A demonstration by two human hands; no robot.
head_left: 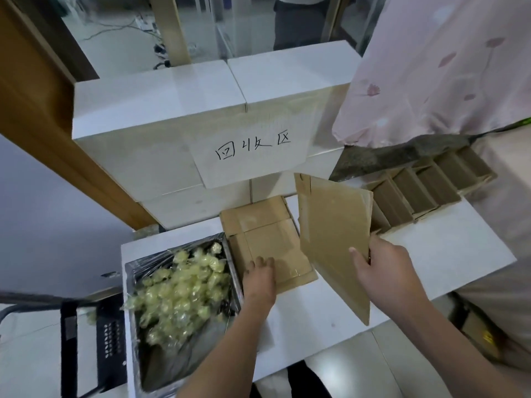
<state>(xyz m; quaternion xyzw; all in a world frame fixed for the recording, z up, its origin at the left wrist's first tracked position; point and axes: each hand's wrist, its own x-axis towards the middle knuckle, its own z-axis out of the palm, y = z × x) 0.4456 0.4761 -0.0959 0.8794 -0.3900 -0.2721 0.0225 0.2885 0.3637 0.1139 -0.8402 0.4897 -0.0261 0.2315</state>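
My right hand grips a flattened brown cardboard piece by its right edge, thumb on its front face, and holds it tilted up above the white table. My left hand rests with straight fingers on a stack of flattened brown cartons lying on the table. To the left of that stack stands a metal tray lined with clear film and filled with several pale yellow wrapped sweets.
A row of folded brown cartons stands on edge at the right. Large white boxes with a handwritten paper label rise behind the table. A pink flowered cloth hangs at upper right. A black chair is at lower left.
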